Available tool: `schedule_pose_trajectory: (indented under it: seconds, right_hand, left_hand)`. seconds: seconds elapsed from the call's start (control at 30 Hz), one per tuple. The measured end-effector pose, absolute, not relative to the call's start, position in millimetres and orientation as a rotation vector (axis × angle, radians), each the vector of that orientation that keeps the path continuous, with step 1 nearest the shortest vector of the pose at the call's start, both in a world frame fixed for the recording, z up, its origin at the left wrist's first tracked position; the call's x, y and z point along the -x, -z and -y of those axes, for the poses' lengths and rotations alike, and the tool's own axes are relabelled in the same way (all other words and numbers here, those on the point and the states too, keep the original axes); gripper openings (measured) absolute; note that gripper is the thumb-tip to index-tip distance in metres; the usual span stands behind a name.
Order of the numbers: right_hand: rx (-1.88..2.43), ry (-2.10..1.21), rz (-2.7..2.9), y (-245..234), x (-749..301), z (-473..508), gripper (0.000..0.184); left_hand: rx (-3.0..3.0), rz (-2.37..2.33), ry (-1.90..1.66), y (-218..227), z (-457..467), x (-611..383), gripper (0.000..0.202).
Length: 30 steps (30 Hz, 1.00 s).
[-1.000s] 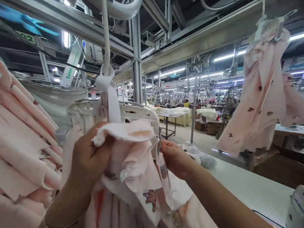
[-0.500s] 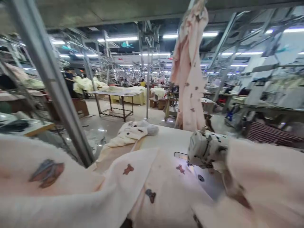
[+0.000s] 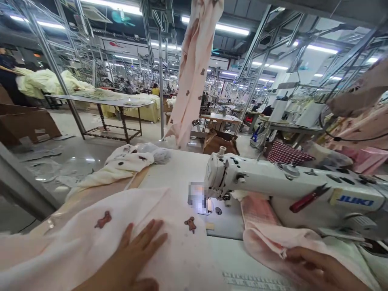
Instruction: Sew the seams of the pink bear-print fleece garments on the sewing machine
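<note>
My left hand [image 3: 130, 258] lies flat, fingers spread, on a pale pink cloth printed with small bears [image 3: 100, 234] spread over the sewing table [image 3: 182, 169]. My right hand [image 3: 318, 268] sits at the lower right, fingers curled on the folded edge of a pink cloth piece [image 3: 269, 236] that runs under the arm of the white sewing machine [image 3: 291, 182]. The needle area [image 3: 212, 200] is just beyond the bear cloth, between my two hands.
A bundle of printed cream cloth [image 3: 127, 161] lies at the table's far left. A pink garment [image 3: 194, 68] hangs overhead behind the machine. More pink pieces [image 3: 360, 121] hang at right. Metal posts, work tables, a cardboard box [image 3: 26, 125] and distant people fill the hall.
A second ago both hands gripped pink pieces on a hanging clip rack. The view swung right to the sewing machine, and the hands now rest on cloth on the table.
</note>
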State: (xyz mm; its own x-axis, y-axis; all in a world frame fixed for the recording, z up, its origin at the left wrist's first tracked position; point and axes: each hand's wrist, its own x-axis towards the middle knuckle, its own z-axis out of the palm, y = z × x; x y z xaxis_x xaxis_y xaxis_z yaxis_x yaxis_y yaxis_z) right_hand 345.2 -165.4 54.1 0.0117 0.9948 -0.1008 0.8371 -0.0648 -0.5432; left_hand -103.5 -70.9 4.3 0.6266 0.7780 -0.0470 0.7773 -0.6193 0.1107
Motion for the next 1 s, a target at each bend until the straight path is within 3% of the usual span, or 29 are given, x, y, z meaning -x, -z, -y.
schedule_pose_trajectory:
  seconds: [0.17, 0.27, 0.4, 0.6, 0.8, 1.0]
  right_hand:
    - [2.007, -0.258, 1.784, -45.1, -355.8, 142.8, 0.031]
    - [1.982, -0.16, 1.736, -35.3, -361.4, 138.8, 0.042]
    - [1.991, -0.036, 1.632, -24.3, -367.8, 143.8, 0.034]
    - [2.027, 0.052, 1.56, -4.6, -379.2, 164.6, 0.032]
    - [2.028, 0.015, 1.586, -4.6, -384.5, 171.3, 0.04]
    - [2.026, -0.064, 1.598, -25.3, -400.1, 195.9, 0.024]
  left_hand:
    - [-2.764, -1.414, -0.078, 3.2, 45.2, 70.7, 0.052]
    - [-2.829, -1.02, -0.353, -3.1, 44.4, 9.4, 0.042]
    - [-2.723, -0.355, -0.637, -29.2, 58.4, -101.7, 0.026]
    - [-2.67, -0.581, -0.71, -49.2, 28.0, -215.9, 0.021]
    - [-2.635, -0.494, -0.769, -41.8, 7.8, -224.8, 0.015]
    - [-2.469, -0.302, -0.965, -65.1, 43.7, -184.5, 0.02]
